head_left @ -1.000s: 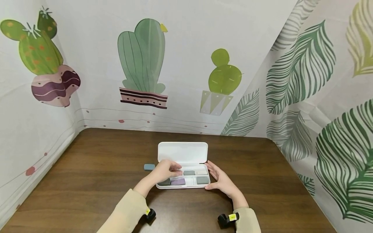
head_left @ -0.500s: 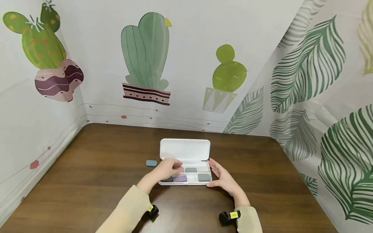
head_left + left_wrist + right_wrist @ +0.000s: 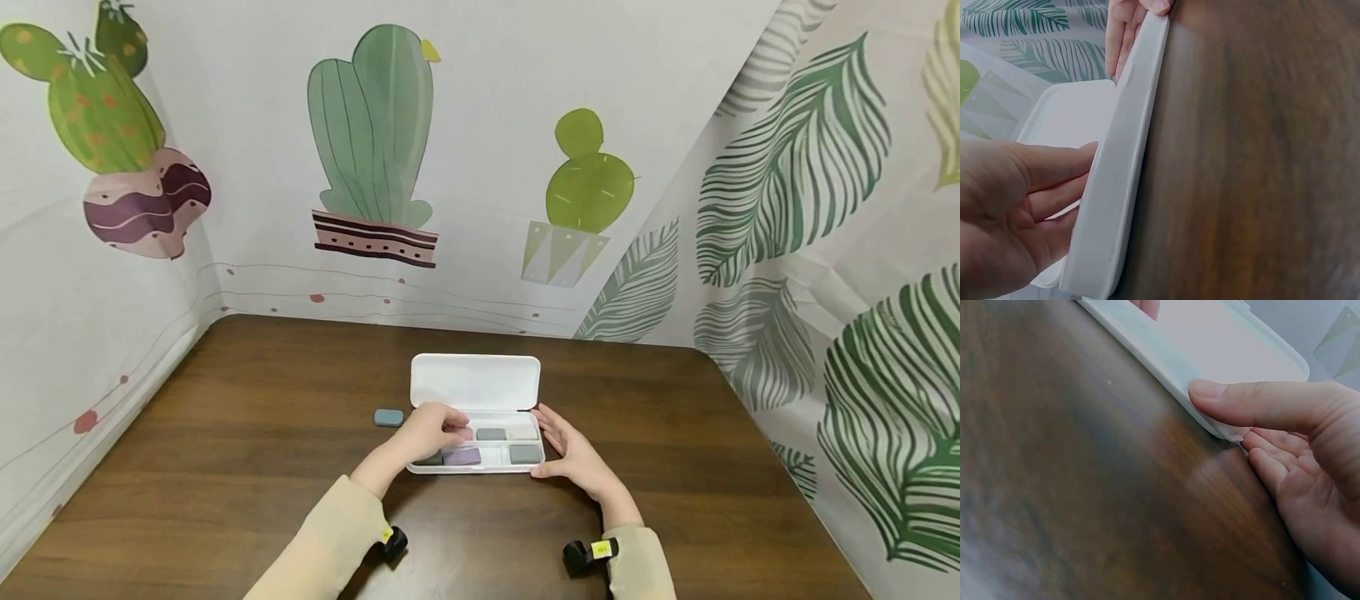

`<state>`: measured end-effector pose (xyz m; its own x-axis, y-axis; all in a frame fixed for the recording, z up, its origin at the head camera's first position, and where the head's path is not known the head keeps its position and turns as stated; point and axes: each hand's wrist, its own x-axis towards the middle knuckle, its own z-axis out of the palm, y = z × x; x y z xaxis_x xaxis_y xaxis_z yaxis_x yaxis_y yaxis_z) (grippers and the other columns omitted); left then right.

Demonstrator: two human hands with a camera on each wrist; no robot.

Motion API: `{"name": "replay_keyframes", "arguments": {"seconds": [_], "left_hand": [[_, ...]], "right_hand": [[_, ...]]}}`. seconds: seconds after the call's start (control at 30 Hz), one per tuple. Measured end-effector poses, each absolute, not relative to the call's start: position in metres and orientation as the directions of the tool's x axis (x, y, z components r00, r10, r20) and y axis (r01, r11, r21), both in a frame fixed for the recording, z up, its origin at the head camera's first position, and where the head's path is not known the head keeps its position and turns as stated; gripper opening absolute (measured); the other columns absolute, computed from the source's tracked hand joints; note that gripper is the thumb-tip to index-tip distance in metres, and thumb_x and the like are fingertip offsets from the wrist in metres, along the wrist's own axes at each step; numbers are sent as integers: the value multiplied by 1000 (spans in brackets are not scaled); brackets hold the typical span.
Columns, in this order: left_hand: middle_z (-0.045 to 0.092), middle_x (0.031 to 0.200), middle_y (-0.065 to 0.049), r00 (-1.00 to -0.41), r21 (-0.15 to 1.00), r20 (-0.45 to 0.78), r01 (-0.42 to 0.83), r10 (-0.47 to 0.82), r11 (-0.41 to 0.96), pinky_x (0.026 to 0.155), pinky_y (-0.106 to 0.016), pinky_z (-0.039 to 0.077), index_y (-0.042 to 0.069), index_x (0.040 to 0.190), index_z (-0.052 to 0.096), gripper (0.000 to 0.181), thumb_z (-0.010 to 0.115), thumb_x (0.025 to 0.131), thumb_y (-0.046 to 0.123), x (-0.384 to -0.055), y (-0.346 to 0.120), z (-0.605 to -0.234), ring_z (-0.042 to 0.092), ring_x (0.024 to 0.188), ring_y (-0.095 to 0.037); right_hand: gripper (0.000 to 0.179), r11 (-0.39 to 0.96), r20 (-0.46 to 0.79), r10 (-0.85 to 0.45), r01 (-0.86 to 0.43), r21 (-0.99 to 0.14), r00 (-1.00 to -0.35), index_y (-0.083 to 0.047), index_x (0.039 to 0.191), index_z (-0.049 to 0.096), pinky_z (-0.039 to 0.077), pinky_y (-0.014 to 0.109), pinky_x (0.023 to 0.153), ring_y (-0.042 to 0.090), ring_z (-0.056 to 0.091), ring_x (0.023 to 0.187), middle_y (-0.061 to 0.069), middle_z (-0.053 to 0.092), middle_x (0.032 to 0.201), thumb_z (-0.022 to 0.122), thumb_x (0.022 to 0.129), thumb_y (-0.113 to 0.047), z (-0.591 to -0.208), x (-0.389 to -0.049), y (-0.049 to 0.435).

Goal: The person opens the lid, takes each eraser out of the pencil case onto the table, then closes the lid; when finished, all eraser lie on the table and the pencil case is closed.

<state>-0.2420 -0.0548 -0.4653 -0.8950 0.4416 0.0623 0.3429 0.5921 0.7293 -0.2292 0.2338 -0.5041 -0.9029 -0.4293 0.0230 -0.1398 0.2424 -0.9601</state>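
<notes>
Case (image 3: 480, 469) on table (image 3: 225, 475), blocks (image 3: 524, 454) inside, loose block (image 3: 388, 417) left

long white rectangular case (image 3: 495, 455): lid (image 3: 474, 382) raised at back, interior in two rows, flat on brown wooden worktop (image 3: 262, 417) | small pink block (image 3: 466, 433): back row, left half, partly hidden

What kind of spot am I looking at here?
Probably a makeshift indoor recording corner: a dark wooden table, a wrinkled cactus-and-leaf-print backdrop behind it, and a black device, likely a camera, at each wrist.
</notes>
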Motion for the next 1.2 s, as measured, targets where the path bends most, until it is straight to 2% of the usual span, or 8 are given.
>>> {"name": "replay_keyframes", "arguments": {"seconds": [0.33, 0.63, 0.8, 1.03, 1.2], "left_hand": [[75, 100, -13, -912, 755, 77, 318, 403, 574, 86, -37, 56, -3, 104, 73, 26, 77, 80, 5, -243, -56, -466, 70, 96, -27], [75, 98, -15, -921, 792, 61, 280, 385, 543, 86, -37, 55, -5, 104, 72, 29, 79, 78, 4, -246, -58, -469, 70, 95, -28], [75, 97, -15, -925, 814, 43, 251, 377, 523, 87, -39, 55, -5, 105, 71, 30, 80, 77, 3, -247, -58, -469, 70, 96, -27], [74, 99, -18, -918, 824, 31, 247, 394, 510, 87, -38, 55, -8, 106, 70, 32, 80, 78, 4, -248, -60, -470, 70, 96, -30], [74, 98, -17, -923, 821, -2, 218, 385, 527, 84, -35, 56, -6, 103, 72, 29, 80, 78, 7, -248, -60, -470, 70, 95, -28]], "right_hand": [[104, 240, 14, -430, -129, -962, -903, 5, 153, 17, 28, 9, 108, 38, 23, 147, 25, 28, 157, 83, 72, 2, -504, -230, 233], [104, 234, 24, -433, -138, -962, -901, 6, 152, 17, 29, 5, 105, 40, 23, 146, 26, 28, 157, 83, 72, 1, -505, -231, 233], [104, 235, 23, -432, -138, -962, -901, 5, 153, 17, 28, 7, 107, 40, 23, 146, 26, 28, 157, 83, 72, 0, -506, -230, 234], [105, 243, 51, -432, -171, -955, -900, 5, 152, 18, 31, 7, 106, 34, 28, 146, 26, 30, 156, 85, 71, -5, -508, -229, 235], [105, 246, 35, -431, -155, -957, -902, 5, 153, 17, 29, 6, 105, 40, 24, 146, 26, 28, 156, 84, 71, -2, -507, -230, 235]]}}
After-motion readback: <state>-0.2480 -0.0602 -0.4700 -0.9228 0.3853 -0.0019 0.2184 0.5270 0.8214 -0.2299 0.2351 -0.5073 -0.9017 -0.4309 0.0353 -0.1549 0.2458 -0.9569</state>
